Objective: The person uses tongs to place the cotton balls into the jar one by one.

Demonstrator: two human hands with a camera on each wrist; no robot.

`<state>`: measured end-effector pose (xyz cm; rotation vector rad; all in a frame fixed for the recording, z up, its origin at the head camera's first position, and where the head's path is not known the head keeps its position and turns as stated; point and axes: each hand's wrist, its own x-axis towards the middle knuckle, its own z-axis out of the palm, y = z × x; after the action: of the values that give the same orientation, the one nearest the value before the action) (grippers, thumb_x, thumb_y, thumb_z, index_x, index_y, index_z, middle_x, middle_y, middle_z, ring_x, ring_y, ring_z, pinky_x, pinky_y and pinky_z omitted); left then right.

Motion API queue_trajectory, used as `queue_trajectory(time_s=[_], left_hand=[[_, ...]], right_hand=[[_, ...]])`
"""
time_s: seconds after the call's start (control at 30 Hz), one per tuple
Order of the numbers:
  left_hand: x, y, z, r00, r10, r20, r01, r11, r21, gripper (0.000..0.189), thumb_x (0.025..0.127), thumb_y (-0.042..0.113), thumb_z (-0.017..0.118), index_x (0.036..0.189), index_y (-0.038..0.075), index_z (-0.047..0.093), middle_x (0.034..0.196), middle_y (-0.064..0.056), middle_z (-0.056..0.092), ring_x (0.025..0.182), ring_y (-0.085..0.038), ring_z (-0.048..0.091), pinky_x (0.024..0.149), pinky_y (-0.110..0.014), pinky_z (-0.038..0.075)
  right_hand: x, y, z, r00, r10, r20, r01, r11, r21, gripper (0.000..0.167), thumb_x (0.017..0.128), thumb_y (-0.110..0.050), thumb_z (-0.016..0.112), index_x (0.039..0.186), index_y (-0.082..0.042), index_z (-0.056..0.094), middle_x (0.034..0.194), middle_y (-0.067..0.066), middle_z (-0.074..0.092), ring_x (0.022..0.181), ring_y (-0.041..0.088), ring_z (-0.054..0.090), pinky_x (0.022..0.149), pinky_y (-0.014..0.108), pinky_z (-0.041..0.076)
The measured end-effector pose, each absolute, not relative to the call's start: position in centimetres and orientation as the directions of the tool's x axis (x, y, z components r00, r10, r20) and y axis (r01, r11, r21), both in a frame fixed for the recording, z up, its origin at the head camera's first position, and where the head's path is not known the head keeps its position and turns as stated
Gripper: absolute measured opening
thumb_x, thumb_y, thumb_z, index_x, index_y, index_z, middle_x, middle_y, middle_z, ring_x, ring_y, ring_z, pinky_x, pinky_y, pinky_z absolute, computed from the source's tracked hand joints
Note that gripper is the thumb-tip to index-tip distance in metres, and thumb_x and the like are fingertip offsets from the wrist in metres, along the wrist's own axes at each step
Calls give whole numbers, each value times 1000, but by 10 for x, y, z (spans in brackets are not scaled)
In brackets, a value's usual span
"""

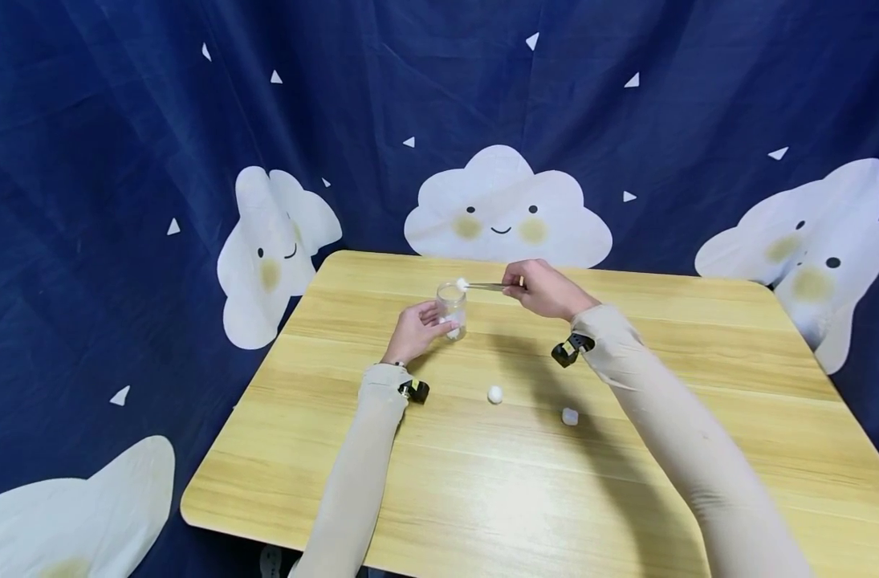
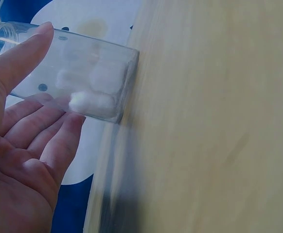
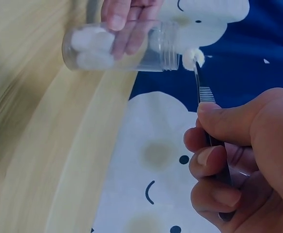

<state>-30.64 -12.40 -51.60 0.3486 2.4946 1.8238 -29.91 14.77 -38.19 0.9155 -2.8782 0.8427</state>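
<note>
My left hand [image 1: 415, 332] grips a clear jar [image 1: 451, 305] that stands upright on the table, thumb on one side and fingers on the other. Several white cotton balls [image 2: 95, 90] lie at the bottom of the jar, whose threaded mouth has no lid on it. With my right hand [image 1: 543, 289] I pinch metal tweezers [image 3: 204, 87] between thumb and fingers. Their tips hold one cotton ball [image 3: 193, 58] right at the jar's mouth, close over the rim in the head view.
Two more cotton balls lie on the wooden table [image 1: 302, 449]: one cotton ball [image 1: 494, 394] in front of the jar, and another white cotton ball [image 1: 570, 417] farther right, in the right arm's shadow. A blue curtain [image 1: 367, 96] with cloud faces hangs behind the table.
</note>
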Motion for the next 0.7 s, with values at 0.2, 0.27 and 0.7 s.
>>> queue_trajectory(time_s=[0.2,0.27,0.7], left_hand=[[-307,-123,-514,-975,196,101,159,309,938,65,87,22,85,139,-6,59,142,-25,63,131,-37,64,114,-40,55],[-306,-123,-515,-976,194,98,157,315,936,65,87,21,85,139,-6,59,142,-24,63,131,-37,64,114,-40,54],[-305,-123,-512,-976,197,95,156,320,935,64,87,20,85,139,-6,59,141,-24,64,131,-36,64,114,-40,55]], right_hand=[[-300,140,-385,-831,-534,157,-535,689,-488,10,99,-4,65,90,-5,71,83,8,70,71,17,59,62,28,49],[-300,138,-385,-833,-534,149,-531,691,-491,10,99,-4,65,90,-5,71,83,8,70,71,17,59,62,28,49],[-300,133,-387,-830,-543,127,-528,693,-490,9,99,-3,66,92,-4,71,86,10,72,72,17,60,61,27,49]])
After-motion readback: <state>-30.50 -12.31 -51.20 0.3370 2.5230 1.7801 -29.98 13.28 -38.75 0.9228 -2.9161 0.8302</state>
